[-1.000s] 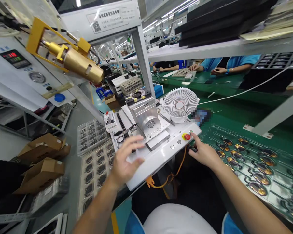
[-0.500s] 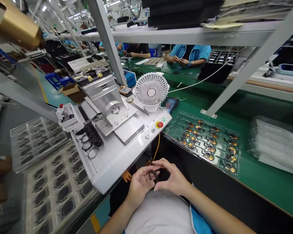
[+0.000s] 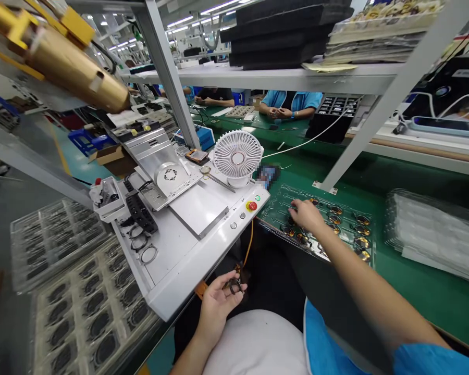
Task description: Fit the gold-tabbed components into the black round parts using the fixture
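Note:
Low in front of my body, my left hand (image 3: pixel 221 299) holds a dark watch-case-like ring (image 3: pixel 235 285) pinched between thumb and fingers. My right hand (image 3: pixel 307 214) reaches over the clear plastic tray (image 3: pixel 347 211) on the green bench. Its fingers are bent together at the tray's left part; whatever is between them is hidden. Round dark parts with amber, shiny faces, such as one disc (image 3: pixel 362 229), lie in rows in that tray. Several thin tails extend from these parts.
A white machine (image 3: pixel 195 250) with a metal fixture (image 3: pixel 168 179) and red stop button (image 3: pixel 252 206) stands left of centre. A fan (image 3: pixel 237 157) is behind it. Trays of dark rings (image 3: pixel 97 317) lie lower left; stacked clear trays (image 3: pixel 433 234) sit right. A shelf post slants down (image 3: pixel 359 125).
My hands have parted. The right one has left the ring and moved up and right to the tray; the left keeps the ring, slightly lower left. The view has shifted slightly.

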Action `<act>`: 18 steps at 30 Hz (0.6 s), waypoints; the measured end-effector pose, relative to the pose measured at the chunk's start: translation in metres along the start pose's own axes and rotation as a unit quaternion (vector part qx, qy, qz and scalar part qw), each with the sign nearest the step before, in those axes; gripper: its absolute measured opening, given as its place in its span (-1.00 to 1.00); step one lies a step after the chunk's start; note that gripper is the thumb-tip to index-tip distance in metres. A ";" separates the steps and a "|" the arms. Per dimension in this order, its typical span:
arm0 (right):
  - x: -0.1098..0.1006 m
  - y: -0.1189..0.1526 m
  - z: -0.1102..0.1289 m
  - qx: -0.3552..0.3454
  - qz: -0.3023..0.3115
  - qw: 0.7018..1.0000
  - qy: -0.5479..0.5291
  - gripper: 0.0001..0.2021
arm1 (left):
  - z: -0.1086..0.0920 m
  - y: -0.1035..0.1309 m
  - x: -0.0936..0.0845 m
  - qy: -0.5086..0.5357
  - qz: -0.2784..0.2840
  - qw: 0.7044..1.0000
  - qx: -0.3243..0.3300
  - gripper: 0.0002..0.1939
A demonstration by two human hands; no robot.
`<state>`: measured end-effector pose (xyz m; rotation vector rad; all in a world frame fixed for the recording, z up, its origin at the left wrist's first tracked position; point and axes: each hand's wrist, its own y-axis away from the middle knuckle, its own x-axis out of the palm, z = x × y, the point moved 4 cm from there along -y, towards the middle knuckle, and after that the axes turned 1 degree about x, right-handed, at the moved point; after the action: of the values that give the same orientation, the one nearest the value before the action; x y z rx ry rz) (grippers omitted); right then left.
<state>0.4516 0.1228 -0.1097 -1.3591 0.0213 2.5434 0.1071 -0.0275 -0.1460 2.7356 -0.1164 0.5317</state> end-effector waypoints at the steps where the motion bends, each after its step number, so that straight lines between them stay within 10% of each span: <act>1: -0.006 -0.014 -0.010 0.008 -0.001 1.000 0.007 -0.90 | 0.001 0.001 -0.001 -0.004 0.002 1.000 -0.005 -0.51; 6: -0.011 -0.043 -0.029 0.006 0.029 0.999 0.024 -0.63 | 0.003 0.002 -0.001 -0.019 0.003 1.000 0.001 -0.48; 12: -0.015 -0.052 -0.028 0.008 0.040 0.999 -0.010 -0.84 | 0.003 0.003 0.002 -0.009 0.004 1.000 0.009 -0.50; 18: 0.014 0.018 0.011 -0.015 0.099 0.976 -0.193 -0.58 | 0.003 0.001 0.003 -0.013 0.065 0.998 -0.008 -0.45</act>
<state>0.4313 0.1100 -0.1169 -0.8878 0.0463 2.9434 0.1108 -0.0296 -0.1466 2.7323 -0.3045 0.5275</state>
